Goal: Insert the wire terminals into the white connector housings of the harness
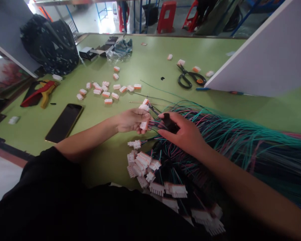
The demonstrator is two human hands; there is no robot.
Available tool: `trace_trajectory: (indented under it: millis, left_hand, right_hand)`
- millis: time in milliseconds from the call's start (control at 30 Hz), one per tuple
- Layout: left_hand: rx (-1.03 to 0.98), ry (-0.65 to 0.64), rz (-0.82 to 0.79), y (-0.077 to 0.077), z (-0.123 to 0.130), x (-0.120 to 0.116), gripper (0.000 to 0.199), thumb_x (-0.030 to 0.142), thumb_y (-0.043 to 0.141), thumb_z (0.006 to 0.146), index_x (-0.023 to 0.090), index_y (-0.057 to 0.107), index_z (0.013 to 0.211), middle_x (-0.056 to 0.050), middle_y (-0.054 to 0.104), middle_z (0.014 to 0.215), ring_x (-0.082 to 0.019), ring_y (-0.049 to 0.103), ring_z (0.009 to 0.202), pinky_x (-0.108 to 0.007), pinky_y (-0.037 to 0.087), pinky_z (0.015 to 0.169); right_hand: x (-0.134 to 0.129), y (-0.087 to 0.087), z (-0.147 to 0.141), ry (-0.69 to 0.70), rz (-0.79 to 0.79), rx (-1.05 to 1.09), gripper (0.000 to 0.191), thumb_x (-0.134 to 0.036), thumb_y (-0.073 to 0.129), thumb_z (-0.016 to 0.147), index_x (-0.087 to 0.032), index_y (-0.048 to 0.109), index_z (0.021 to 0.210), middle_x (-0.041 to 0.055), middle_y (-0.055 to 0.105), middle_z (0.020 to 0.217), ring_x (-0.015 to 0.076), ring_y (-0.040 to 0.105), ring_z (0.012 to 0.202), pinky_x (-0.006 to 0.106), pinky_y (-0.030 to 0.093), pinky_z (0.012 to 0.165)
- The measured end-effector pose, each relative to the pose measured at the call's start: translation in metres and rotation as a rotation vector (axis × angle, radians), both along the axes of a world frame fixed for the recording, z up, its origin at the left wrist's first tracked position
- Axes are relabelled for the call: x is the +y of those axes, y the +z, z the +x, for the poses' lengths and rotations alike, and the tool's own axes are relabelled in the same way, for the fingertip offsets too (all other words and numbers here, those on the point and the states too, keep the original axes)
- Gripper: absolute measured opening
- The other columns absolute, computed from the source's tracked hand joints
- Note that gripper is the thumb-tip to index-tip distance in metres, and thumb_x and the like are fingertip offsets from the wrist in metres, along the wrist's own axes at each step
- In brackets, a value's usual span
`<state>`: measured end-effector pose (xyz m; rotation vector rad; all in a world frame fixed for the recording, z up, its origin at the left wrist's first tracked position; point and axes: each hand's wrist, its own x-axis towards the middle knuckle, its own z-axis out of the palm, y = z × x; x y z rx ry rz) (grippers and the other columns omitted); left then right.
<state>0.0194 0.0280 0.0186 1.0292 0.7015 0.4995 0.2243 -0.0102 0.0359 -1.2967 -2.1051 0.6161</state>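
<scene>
The left hand point(133, 119) had thumb and fingers pinched on a white connector point(143, 125), from which thin wires point(154, 123) ran toward the right hand point(187, 134). That hand was curled around a small black piece point(170, 123) — too dark to identify. A second connector point(144, 106), white and orange, sat at the left fingertips. Nearer the body lay a heap of wired connectors point(143, 160); a long wire bundle point(230, 129) spread rightward. Across the green table point(145, 63) were loose connectors point(106, 94), a phone point(64, 122) and — farther right — black-handled scissors point(184, 81).
</scene>
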Motion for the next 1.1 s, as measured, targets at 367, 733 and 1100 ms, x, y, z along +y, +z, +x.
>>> trace_trajectory:
  millis: [367,733,1100]
  left_hand:
    - [-0.004,-0.029,-0.114,0.0,0.001,0.003,0.023,0.032,0.06,0.082,0.01,0.059,0.082,-0.001,0.06,0.057,-0.008,0.055,0.046,-0.018,0.041,0.043]
    - [0.04,-0.029,0.046,0.003,0.001,0.0,0.028,0.038,0.065,0.077,0.011,0.062,0.083,0.0,0.056,0.054,-0.008,0.052,0.047,-0.019,0.035,0.043]
    - [-0.042,0.01,0.09,0.015,0.008,-0.01,0.038,0.018,0.08,0.054,0.012,0.062,0.087,0.002,0.058,0.068,-0.006,0.051,0.057,-0.019,0.041,0.052]
  right_hand:
    - [0.002,-0.005,-0.004,-0.05,-0.058,0.105,0.032,-0.027,0.059,0.072,-0.022,0.059,0.104,0.0039,0.067,0.094,0.0215,0.063,0.087,0.039,0.05,0.079]
    - [0.0,-0.004,-0.004,0.0,-0.059,0.066,0.031,-0.026,0.055,0.072,-0.021,0.059,0.102,0.0044,0.065,0.096,0.0214,0.062,0.088,0.037,0.05,0.078]
    - [0.0,0.006,0.003,-0.003,-0.148,0.248,0.031,-0.038,0.055,0.076,-0.023,0.057,0.102,0.0017,0.064,0.083,0.0183,0.06,0.076,0.035,0.049,0.07]
